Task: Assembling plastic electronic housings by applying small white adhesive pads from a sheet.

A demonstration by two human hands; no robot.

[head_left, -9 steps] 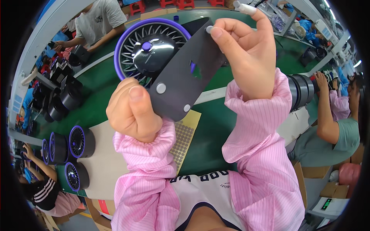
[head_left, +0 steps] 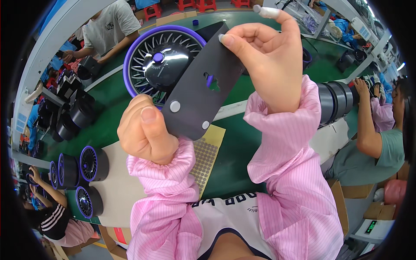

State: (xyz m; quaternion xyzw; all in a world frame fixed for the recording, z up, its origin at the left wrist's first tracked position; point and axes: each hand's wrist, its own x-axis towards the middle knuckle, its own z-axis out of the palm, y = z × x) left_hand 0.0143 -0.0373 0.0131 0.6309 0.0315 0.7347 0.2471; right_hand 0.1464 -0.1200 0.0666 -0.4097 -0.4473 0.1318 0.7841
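Observation:
A dark grey curved plastic panel (head_left: pixel 182 93) with a small cut-out is held tilted in front of me. Two pale round pads show on its lower end. My left hand (head_left: pixel 147 128) is closed on the panel's lower left side. At the upper end my right hand (head_left: pixel 268 60) grips it, thumb pressed on the corner, while one finger in a white finger cover points up and away. Directly behind the panel stands a fan (head_left: pixel 130 71) with a purple rim, partly hidden. Below my hands lies a yellow-backed sheet (head_left: pixel 216 134) of small grey round pads.
Several purple-rimmed fans (head_left: pixel 102 162) stand at the left beside a beige board (head_left: pixel 121 190). Dark cylindrical housings (head_left: pixel 342 99) lie at the right on the green table (head_left: pixel 232 173). A co-worker in a green shirt (head_left: pixel 364 151) sits at the right; another person (head_left: pixel 110 28) is across the table.
The panel and both hands have shifted slightly left in view. My right thumb now covers the upper corner, where a round pad showed at its tip before.

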